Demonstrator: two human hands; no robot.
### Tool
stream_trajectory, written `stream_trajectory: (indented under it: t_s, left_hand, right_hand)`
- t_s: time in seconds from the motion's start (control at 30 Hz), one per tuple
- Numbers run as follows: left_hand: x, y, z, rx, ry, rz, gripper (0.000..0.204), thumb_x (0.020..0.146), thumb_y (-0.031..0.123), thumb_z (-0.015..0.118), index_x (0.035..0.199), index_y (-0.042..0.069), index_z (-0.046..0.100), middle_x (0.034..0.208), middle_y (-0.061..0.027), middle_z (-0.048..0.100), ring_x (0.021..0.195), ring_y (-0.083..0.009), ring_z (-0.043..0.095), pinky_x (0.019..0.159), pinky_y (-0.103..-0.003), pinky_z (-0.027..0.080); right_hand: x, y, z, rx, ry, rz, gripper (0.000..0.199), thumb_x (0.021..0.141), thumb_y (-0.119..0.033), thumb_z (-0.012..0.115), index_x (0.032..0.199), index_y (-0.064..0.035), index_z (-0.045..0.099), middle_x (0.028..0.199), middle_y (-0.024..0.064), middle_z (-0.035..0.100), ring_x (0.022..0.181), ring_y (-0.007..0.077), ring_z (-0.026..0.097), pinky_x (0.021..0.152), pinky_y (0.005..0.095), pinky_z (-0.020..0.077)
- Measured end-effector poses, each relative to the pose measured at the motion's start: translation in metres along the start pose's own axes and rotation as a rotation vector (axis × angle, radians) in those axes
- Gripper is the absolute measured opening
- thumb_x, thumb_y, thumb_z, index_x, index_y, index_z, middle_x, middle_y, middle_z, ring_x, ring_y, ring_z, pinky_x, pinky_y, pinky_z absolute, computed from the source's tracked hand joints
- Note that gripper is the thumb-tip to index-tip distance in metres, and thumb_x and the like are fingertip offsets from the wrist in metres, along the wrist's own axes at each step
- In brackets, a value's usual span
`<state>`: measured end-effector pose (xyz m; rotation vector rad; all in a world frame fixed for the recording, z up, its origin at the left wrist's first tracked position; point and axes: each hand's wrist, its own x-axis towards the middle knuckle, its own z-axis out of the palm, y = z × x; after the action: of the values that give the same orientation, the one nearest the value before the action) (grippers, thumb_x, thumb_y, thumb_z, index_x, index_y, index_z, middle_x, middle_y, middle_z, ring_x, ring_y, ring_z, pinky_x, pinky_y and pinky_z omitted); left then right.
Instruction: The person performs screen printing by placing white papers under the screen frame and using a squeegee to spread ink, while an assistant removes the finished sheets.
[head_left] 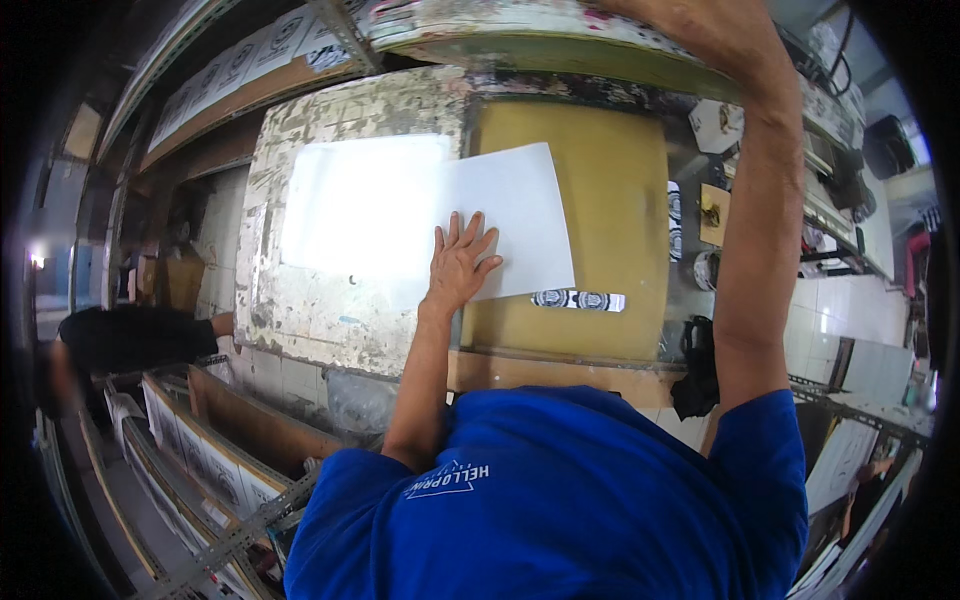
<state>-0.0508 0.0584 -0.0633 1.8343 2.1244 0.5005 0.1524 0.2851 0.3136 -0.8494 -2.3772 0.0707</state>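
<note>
- My left hand [460, 262] lies flat, fingers spread, on a white sheet of paper [505, 215], holding nothing.
- That sheet rests on the worn tabletop [300, 310], overlapping a yellow pad [610, 200] and a bright white panel [360, 205].
- My right arm [755, 210] reaches up to the raised frame [520, 35]; its hand is out of sight, so I can't tell its grip.
- A printed strip [578, 299] lies just beside the sheet.
</note>
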Motion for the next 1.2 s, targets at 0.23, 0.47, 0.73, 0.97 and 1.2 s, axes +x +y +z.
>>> stream_trajectory:
  t_s: [0.23, 0.47, 0.73, 0.97, 1.2]
  left_hand:
    - [0.069, 0.039, 0.048, 0.046, -0.111, 0.221, 0.063, 0.09, 0.045, 0.07, 0.149, 0.025, 0.055, 0.166, -0.0064, 0.035, 0.154, -0.0407, 0.023, 0.124, -0.063, 0.015]
    - [0.109, 0.086, 0.081, 0.012, -0.174, 0.366, 0.064, 0.092, 0.051, 0.067, 0.149, 0.026, 0.054, 0.167, -0.0042, 0.032, 0.156, -0.0361, 0.018, 0.127, -0.061, 0.009]
    - [0.091, 0.108, 0.094, 0.021, -0.188, 0.413, 0.065, 0.093, 0.054, 0.062, 0.151, 0.026, 0.052, 0.167, -0.0027, 0.03, 0.157, -0.0341, 0.017, 0.128, -0.059, 0.006]
    - [0.08, 0.105, 0.098, -0.047, -0.11, 0.438, 0.064, 0.093, 0.053, 0.062, 0.15, 0.025, 0.053, 0.166, -0.0033, 0.034, 0.156, -0.0347, 0.021, 0.127, -0.059, 0.01]
    - [0.079, 0.111, 0.095, -0.037, -0.127, 0.456, 0.063, 0.093, 0.051, 0.063, 0.149, 0.024, 0.054, 0.164, -0.0033, 0.038, 0.155, -0.0344, 0.023, 0.127, -0.057, 0.013]
  right_hand:
    - [-0.003, 0.008, 0.006, -0.022, 0.093, -0.076, 0.055, 0.076, -0.05, 0.082, 0.106, -0.0045, 0.08, 0.094, 0.017, 0.077, 0.083, 0.0314, 0.07, 0.078, 0.0385, 0.0545]
    - [0.0, 0.01, 0.0, 0.057, 0.007, -0.079, 0.043, 0.078, -0.046, 0.08, 0.1, -0.0091, 0.083, 0.086, 0.0124, 0.078, 0.073, 0.0264, 0.069, 0.074, 0.0368, 0.0539]
    - [0.009, 0.026, 0.006, 0.244, -0.042, -0.094, 0.039, 0.08, -0.043, 0.08, 0.101, -0.0097, 0.083, 0.086, 0.0104, 0.079, 0.071, 0.0233, 0.069, 0.068, 0.0346, 0.0534]
    - [0.004, 0.014, -0.006, 0.196, -0.069, -0.1, 0.041, 0.08, -0.043, 0.081, 0.101, -0.0078, 0.082, 0.085, 0.0113, 0.079, 0.07, 0.0236, 0.069, 0.067, 0.0352, 0.0539]
    - [-0.006, 0.011, 0.002, 0.054, 0.097, -0.169, 0.042, 0.079, -0.043, 0.082, 0.1, -0.0061, 0.082, 0.087, 0.0132, 0.078, 0.07, 0.0244, 0.069, 0.067, 0.0355, 0.0543]
